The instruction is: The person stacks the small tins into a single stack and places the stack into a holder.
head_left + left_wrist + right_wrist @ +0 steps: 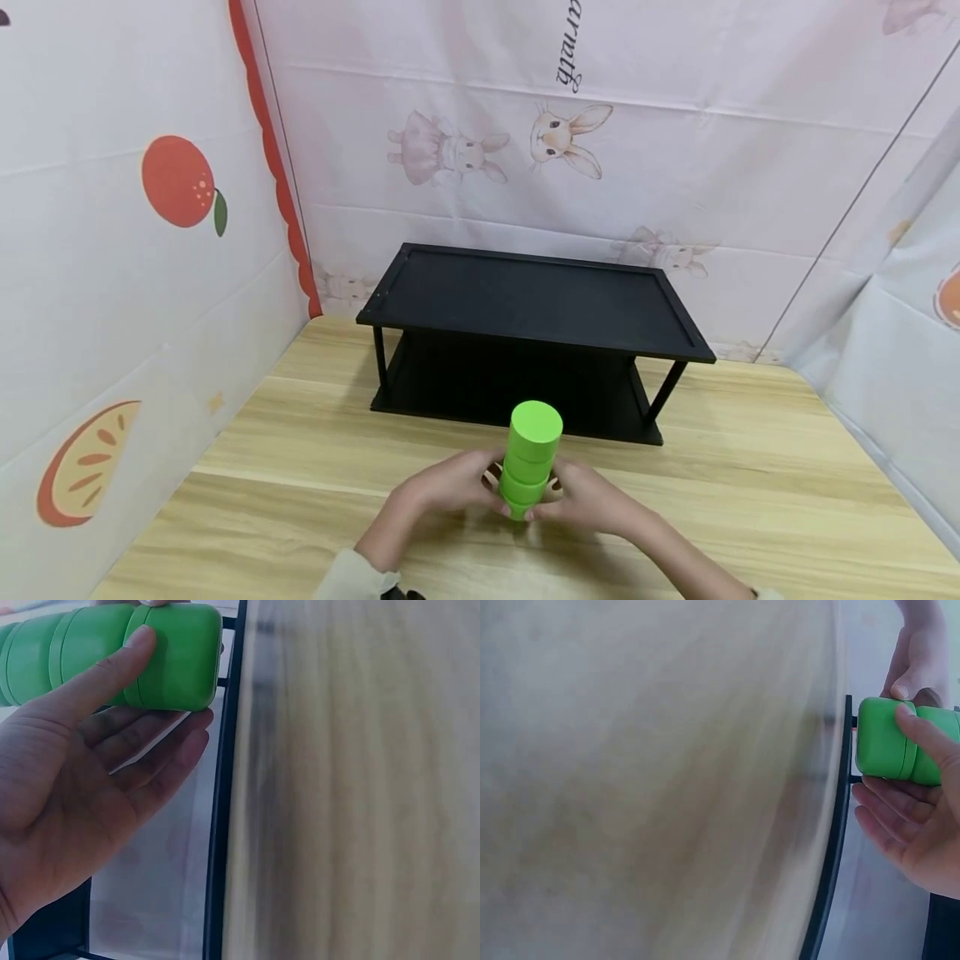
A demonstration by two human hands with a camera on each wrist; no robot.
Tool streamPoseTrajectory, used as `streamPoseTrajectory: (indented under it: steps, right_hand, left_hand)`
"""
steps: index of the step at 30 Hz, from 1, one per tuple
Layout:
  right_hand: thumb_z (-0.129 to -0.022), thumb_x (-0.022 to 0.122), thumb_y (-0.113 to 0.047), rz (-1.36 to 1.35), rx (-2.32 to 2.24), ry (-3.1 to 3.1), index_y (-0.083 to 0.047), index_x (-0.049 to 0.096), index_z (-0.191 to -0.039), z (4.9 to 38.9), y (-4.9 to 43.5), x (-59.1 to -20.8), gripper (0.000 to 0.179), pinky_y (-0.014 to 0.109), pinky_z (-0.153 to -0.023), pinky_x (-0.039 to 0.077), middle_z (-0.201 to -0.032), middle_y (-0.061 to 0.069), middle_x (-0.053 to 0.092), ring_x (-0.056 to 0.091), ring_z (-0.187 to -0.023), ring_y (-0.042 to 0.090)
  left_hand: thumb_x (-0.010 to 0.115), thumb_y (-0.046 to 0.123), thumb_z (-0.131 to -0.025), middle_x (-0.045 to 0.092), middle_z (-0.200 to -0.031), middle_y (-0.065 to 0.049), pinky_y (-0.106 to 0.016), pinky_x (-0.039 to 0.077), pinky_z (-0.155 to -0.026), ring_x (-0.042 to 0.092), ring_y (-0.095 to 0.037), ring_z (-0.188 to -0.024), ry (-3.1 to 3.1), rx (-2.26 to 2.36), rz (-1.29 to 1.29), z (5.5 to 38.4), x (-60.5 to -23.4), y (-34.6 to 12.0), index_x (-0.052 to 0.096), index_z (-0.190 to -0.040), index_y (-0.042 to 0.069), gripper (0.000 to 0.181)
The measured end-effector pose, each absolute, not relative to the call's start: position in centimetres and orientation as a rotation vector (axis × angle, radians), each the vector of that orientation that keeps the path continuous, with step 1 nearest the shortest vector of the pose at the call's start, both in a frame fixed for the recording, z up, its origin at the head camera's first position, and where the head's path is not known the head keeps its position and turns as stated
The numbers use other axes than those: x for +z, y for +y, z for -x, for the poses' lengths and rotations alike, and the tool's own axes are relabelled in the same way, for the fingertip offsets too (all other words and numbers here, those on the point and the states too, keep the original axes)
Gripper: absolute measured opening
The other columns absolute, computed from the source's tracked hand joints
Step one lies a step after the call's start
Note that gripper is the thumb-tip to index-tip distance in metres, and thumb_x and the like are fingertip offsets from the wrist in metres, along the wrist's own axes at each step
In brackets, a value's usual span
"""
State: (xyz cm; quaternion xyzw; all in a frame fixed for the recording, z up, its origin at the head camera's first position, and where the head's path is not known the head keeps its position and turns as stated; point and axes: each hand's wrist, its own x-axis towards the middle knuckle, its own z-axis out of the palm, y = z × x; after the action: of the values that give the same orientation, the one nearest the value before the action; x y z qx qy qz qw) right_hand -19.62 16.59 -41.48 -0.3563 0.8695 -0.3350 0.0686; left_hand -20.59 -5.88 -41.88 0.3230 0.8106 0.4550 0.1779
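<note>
A bright green stacked cylinder (534, 442) stands roughly upright before me, its flat round top towards the head camera and several ringed sections below it. My left hand (453, 483) holds its lower part from the left, and my right hand (592, 502) grips it from the right. In the left wrist view the left thumb (112, 671) lies along the lowest section of the green cylinder (176, 660), with the fingers on the other side. The right wrist view shows the right thumb (922, 735) pressed on that rounded bottom section, fingers beneath.
Just beyond the hands is a black two-tier shelf (525, 296) with thin posts. It stands on a light wood-grain table (300, 500). Printed cloth (675, 150) with rabbits and fruit hangs behind and at both sides.
</note>
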Motion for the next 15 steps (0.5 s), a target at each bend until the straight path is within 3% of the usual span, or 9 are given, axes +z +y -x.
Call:
streamPoseTrajectory:
  steps: [15]
  right_hand:
    - [-0.077,0.073,-0.037,1.083,-0.994,2.606,-0.011,0.054,-0.115,20.5,16.5,-39.6,0.049,0.039,-0.079,0.049,-0.104,-0.004,0.060,0.057,-0.092,0.011]
  left_hand:
    - [0.076,0.009,-0.075,0.057,-0.102,0.009,-0.025,0.047,-0.082,0.054,-0.010,-0.096,2.337,1.199,-0.988,21.5,-39.6,-5.8,0.056,-0.110,0.012,0.040]
